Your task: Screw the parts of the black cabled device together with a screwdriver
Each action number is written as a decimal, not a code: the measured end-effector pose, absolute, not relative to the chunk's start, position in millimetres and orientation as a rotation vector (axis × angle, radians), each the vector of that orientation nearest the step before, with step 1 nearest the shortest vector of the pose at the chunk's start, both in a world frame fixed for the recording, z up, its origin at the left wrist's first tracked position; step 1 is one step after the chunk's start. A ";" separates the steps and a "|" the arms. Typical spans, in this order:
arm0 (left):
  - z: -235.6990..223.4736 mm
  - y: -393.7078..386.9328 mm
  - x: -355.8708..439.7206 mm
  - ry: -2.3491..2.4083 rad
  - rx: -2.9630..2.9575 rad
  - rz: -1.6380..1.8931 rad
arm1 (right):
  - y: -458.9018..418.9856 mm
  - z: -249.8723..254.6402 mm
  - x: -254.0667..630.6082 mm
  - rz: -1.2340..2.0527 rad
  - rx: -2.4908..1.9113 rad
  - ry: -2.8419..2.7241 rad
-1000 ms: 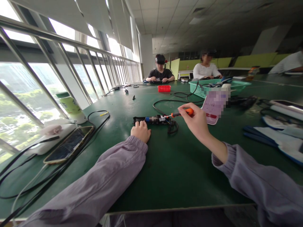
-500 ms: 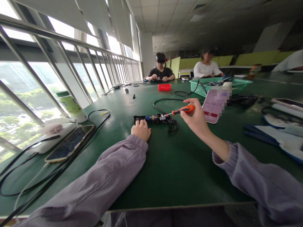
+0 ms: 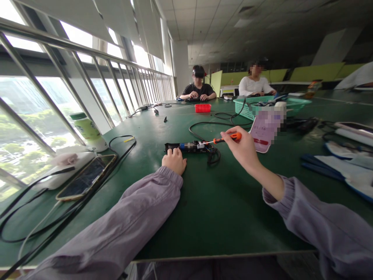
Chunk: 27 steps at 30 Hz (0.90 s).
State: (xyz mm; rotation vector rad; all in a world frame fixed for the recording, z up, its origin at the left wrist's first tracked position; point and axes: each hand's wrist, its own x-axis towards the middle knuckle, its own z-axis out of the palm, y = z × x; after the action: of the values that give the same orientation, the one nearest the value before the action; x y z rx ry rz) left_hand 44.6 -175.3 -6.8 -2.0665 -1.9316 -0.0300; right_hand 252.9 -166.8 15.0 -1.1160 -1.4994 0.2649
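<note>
Orange and black, the screwdriver [image 3: 227,138] sits clamped in the right hand's [image 3: 240,146] fingers, its tip at the black device [image 3: 189,146], around twelve o'clock. The left hand's [image 3: 174,160] fingers, slightly apart, press the device's nine-o'clock end.

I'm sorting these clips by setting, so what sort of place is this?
Probably an open-plan office or workshop: a long green table with a plastic basket, green partitions behind, and people seated at work.
</note>
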 end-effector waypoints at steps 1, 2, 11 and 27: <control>-6.8 -175.2 44.5 -1.932 -2.068 -0.031 | -166.7 15.8 253.7 0.245 -1.122 -1.506; -6.8 -175.2 44.4 -1.931 -2.066 -0.034 | -166.7 16.6 254.5 0.233 -1.126 -1.511; -8.0 -176.1 45.1 -1.910 -2.073 -0.072 | -164.4 19.8 261.6 0.137 -1.176 -1.458; -5.5 -176.1 46.5 -1.938 -2.071 -0.015 | -162.4 16.3 263.6 0.127 -1.134 -1.485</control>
State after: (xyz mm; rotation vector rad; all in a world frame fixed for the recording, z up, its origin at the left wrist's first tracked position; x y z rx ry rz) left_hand 46.5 -176.1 -5.5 -2.0708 -1.9382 -0.0154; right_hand 263.6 -162.4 16.3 -1.1340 -1.4853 0.1272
